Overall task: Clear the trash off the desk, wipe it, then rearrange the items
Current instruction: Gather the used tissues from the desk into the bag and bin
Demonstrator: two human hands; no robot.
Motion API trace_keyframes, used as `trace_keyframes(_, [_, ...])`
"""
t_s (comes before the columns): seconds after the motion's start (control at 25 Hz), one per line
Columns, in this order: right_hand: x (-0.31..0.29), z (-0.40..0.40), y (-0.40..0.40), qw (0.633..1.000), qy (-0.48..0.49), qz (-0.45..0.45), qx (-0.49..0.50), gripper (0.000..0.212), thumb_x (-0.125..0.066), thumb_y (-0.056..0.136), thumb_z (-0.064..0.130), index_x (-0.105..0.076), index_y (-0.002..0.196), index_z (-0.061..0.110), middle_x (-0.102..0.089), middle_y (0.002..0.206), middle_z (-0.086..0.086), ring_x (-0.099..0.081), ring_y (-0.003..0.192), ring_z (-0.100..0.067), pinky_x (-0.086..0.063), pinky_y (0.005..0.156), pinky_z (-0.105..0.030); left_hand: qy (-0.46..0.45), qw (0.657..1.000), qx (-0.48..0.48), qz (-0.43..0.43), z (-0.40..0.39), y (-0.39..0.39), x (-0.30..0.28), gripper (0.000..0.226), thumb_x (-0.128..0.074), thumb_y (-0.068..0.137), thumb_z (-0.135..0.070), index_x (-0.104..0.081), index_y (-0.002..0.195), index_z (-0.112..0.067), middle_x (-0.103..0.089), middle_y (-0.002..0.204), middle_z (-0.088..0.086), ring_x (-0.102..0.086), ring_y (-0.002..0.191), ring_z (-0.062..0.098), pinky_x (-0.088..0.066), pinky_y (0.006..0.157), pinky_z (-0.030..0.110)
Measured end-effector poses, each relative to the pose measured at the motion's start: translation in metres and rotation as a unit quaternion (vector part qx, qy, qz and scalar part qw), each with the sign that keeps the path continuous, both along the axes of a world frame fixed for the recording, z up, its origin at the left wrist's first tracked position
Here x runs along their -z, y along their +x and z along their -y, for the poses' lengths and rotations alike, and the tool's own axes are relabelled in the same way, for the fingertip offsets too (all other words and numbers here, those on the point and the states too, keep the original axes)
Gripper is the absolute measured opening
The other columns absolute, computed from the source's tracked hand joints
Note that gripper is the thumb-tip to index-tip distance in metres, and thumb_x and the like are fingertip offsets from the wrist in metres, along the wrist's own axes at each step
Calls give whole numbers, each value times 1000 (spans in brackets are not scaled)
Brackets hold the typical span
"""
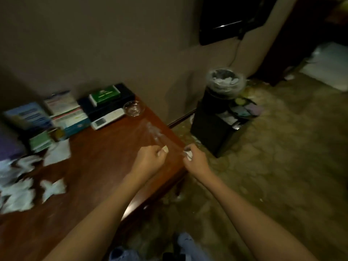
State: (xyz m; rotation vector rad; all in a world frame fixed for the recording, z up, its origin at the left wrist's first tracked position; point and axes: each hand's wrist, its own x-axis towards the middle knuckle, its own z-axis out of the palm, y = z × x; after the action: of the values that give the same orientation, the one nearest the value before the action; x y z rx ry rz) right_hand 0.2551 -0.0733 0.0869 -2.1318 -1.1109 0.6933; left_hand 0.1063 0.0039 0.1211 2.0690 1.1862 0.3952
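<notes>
Head view, landmark: wooden desk (pixel 90 178), reddish brown, set against the wall.
Left hand (pixel 150 159): above the desk's right edge; fingers curled, pinching a small pale scrap between thumb and fingertips.
Right hand (pixel 195 162): just past the desk's right edge, over the floor; fingers curled around a small white scrap.
Clear plastic wrap (pixel 156 134): thin, see-through, blurred; it runs from between the two hands up over the desk's far right corner. Whether both hands grip it cannot be told.
Crumpled white tissues (pixel 20 187): scattered on the desk's left part, well apart from the hands.
Glass ashtray (pixel 134 108): on the desk's far right corner, just beyond the wrap.
White remote (pixel 108 118): on the desk, just left of the ashtray.
Green box (pixel 104 95): on a dark flat case at the desk's back edge.
Booklets (pixel 64 112): stacked at the desk's back left.
Trash bin (pixel 224 85): on the floor right of the desk, clear liner, white waste inside.
</notes>
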Motion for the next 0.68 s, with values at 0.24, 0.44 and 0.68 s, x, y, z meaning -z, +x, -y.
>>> trace_keyframes(0.24, [-35,49,111,996,32,5,86,17,-56,87,8,-42,94,16,-48,92,-1,-45,72,-10,-29,52,-16,18,988,122,98,29,128,-16,11,-48,90,-8,-56,88,-15,-60,64,1,-56,51,10,-46,49,23])
trace_keyframes(0.44, [-36,57,178,991,46,6,129,18,-57,84,7,-43,86,17,-46,83,1,-45,69,-14,-29,51,-20,72,976,185,93,18,206,-14,21,-49,89,-5,-68,93,-12,-54,89,-4,-51,79,7,-38,68,13])
trace_keyframes(0.68, [-25,25,281,989,27,8,145,34,-58,83,8,-35,69,29,-41,73,6,-41,62,-7,-28,49,-20,20,979,190,76,-29,312,2,17,-51,90,-13,-63,78,-12,-60,83,3,-59,77,14,-52,69,31])
